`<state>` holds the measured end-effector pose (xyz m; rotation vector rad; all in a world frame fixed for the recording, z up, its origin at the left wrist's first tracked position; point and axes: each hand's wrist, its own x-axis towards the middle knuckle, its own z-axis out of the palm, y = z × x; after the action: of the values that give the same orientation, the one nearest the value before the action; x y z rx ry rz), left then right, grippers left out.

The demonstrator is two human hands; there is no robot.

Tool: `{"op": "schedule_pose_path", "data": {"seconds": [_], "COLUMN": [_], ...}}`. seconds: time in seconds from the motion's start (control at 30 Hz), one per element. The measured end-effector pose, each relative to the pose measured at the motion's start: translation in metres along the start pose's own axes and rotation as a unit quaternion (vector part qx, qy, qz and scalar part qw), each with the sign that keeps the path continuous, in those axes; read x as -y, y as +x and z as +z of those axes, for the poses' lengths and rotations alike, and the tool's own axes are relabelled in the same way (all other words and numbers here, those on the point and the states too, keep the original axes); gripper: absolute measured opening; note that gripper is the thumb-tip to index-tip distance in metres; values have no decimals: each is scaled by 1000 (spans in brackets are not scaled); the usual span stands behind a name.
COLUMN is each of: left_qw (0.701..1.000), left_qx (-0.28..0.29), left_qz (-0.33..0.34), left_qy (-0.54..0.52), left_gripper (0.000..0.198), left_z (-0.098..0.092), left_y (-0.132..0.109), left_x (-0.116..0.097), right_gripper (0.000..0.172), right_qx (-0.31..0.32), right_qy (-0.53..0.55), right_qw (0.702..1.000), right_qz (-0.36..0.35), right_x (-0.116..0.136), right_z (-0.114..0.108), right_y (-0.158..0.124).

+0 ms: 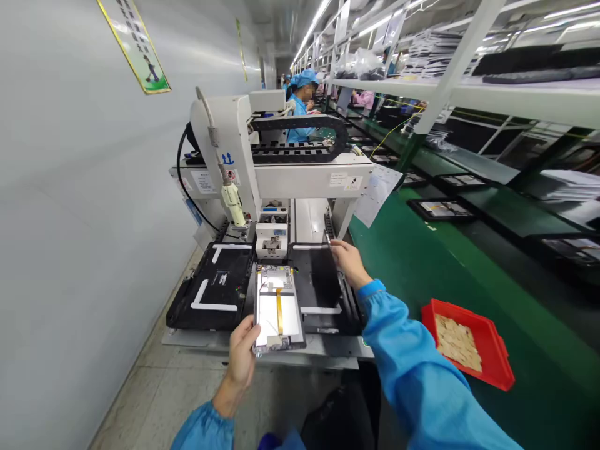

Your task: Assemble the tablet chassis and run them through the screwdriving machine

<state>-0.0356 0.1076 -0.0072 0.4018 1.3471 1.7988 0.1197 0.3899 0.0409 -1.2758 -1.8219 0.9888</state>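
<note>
The left hand [242,350] has its grip closed on the near left corner of an opened tablet [267,322], thumb on top. The tablet, a yellow strip [280,309] running down its middle, is held over the gap between two black plates, covering the near left corner of the right plate [304,275]. The right hand [350,264] pinches a thin dark panel [330,275] by its far end, tilted above the right plate; whether they touch I cannot tell. White strips mark the left corners of the left plate [225,275]. A machine [312,178] spans behind. Near the left edge of the green surface [389,262] sits a red tray [492,350] of tan pieces [457,340].
</note>
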Motion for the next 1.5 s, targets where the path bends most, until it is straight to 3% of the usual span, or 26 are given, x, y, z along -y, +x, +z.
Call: {"op": "schedule_pose_path", "data": {"seconds": [0.27, 0.4, 0.53, 0.63, 0.67, 0.77, 0.8, 0.83, 0.9, 0.97, 1.03, 1.07, 1.17, 1.33, 1.43, 1.47, 1.5], "left_qw": [989, 974, 942, 906, 873, 708, 665, 651, 667, 678, 655, 634, 587, 556, 535, 542, 567], "left_qx": [101, 130, 141, 127, 139, 195, 204, 205, 233, 333, 438, 462, 436, 428, 416, 417, 419], "left_qz": [32, 23, 45, 109, 144, 244, 267, 285, 316, 326, 302, 285, 251, 254, 275, 280, 277], "left_qy": [104, 185, 302, 388, 445, 634, 667, 673, 633, 568, 537, 551, 635, 666, 682, 674, 653], "left_gripper": [32, 35, 24, 15, 20, 41, 45, 48, 49, 49, 48, 48, 55, 46, 40, 39, 40], "left_z": [63, 85, 92, 85, 81, 71, 70, 71, 77, 89, 106, 116, 141, 159, 153, 150, 149], "left_y": [75, 97, 102, 93, 89, 69, 60, 49, 21, -12, -43, -55, -68, -54, -54, -58, -65], "left_x": [21, 30, 28, 19, 16, 10, 11, 15, 31, 58, 90, 104, 133, 143, 143, 144, 145], "right_gripper": [60, 69, 75, 72, 69, 62, 60, 61, 65, 69, 70, 69, 65, 62, 63, 63, 64], "right_qx": [3, -60, -115, -149, -160, -195, -205, -213, -223, -231, -246, -257, -280, -269, -274, -274, -270], "right_qy": [163, 226, 247, 240, 237, 236, 237, 239, 238, 224, 185, 156, 50, -138, -245, -272, -292], "right_qw": [985, 970, 960, 955, 953, 944, 940, 937, 931, 929, 930, 931, 940, 933, 900, 889, 880], "right_qz": [63, 62, 66, 92, 100, 124, 133, 144, 165, 185, 202, 205, 188, 195, 236, 246, 259], "right_x": [-21, -14, -6, -3, -3, -4, -5, -5, -5, -7, -11, -14, -29, -55, -53, -50, -46], "right_z": [-60, -117, -173, -197, -202, -214, -218, -221, -229, -236, -244, -249, -266, -288, -276, -268, -258], "right_y": [-25, -45, -83, -117, -128, -161, -173, -185, -212, -243, -278, -297, -358, -465, -509, -515, -517]}}
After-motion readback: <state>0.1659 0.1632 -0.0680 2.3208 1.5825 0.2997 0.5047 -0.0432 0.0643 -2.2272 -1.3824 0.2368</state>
